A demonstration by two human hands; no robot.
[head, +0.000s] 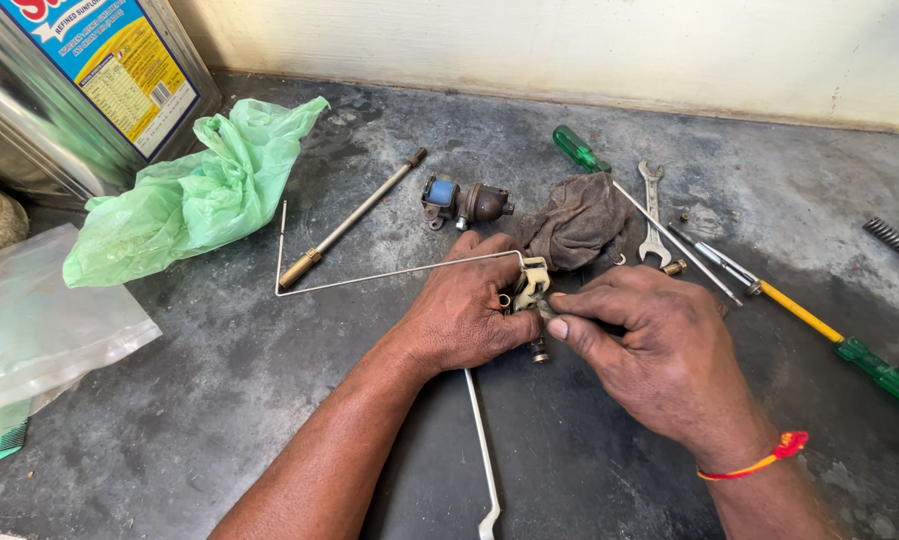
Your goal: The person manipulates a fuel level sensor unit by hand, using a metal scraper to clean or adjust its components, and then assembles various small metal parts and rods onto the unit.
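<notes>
**Two hands close on a small metal fitting at the middle of a dark workbench**

At the centre of the frame we see the left hand [462,312] clenched around a small pale metal bracket fitting [531,283], which sticks out between its thumb and fingers. The right hand [660,350] meets it from the right, thumb and forefinger pinched on the same fitting; a red and orange thread band [760,462] circles that wrist. A thin bent silver wire rod [390,272] runs from the fitting toward the left, and another leg of it drops to the bottom edge.

Just above the hands lies a crumpled brown rag [575,222], with a small brown valve body with a blue cap [464,203] beside it. To the right of the rag we see a green-handled screwdriver [610,176], a silver open-ended spanner [653,215] and a yellow-shafted, green-handled screwdriver [838,340]. In the upper left sit a crumpled green plastic bag [195,195] and a large square metal tin [80,85]; a long brass-tipped rod [355,217] lies between bag and valve.
</notes>
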